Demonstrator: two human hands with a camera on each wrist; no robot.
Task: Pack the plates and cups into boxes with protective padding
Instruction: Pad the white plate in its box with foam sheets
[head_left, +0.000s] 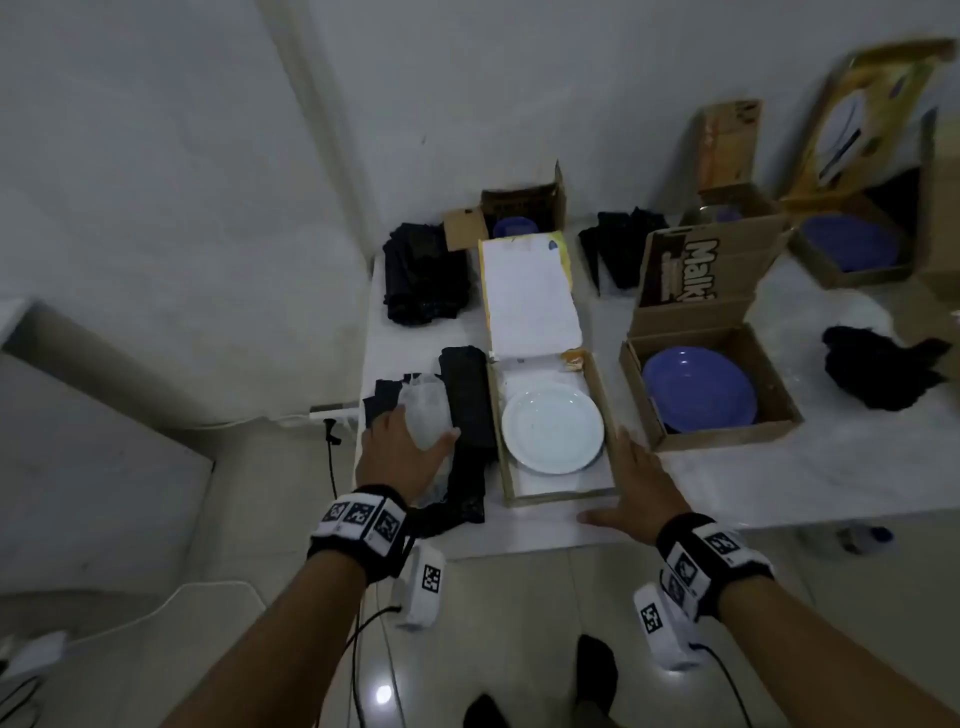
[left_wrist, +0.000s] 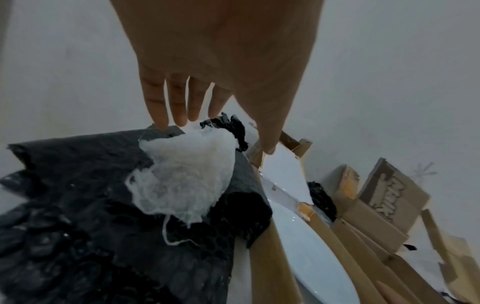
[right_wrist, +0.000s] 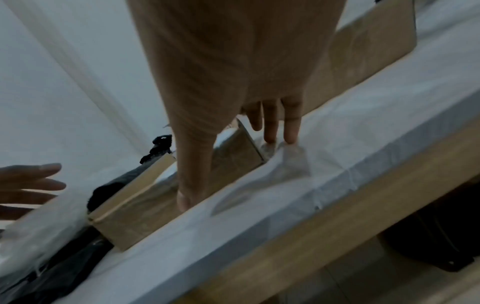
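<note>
Your left hand (head_left: 402, 457) reaches with fingers spread over the crumpled white foam-net padding sheet (head_left: 427, 410), thumb on one side and fingers on the other, not yet clamped on it. That sheet lies on folded black bubble wrap (head_left: 467, 400), so a loose grab may drag the black wrap along or snag the net's trailing threads.

Your right hand (head_left: 636, 488) rests flat, fingers straight, against the right wall of the shallow open cardboard box (head_left: 561, 496) holding the round white ceramic plate (head_left: 552, 428). The plate sits bare on the box floor; pressing the padding down hard, or nudging the box toward the white-covered table's (head_left: 779, 488) near edge, could chip or tip it.
</note>
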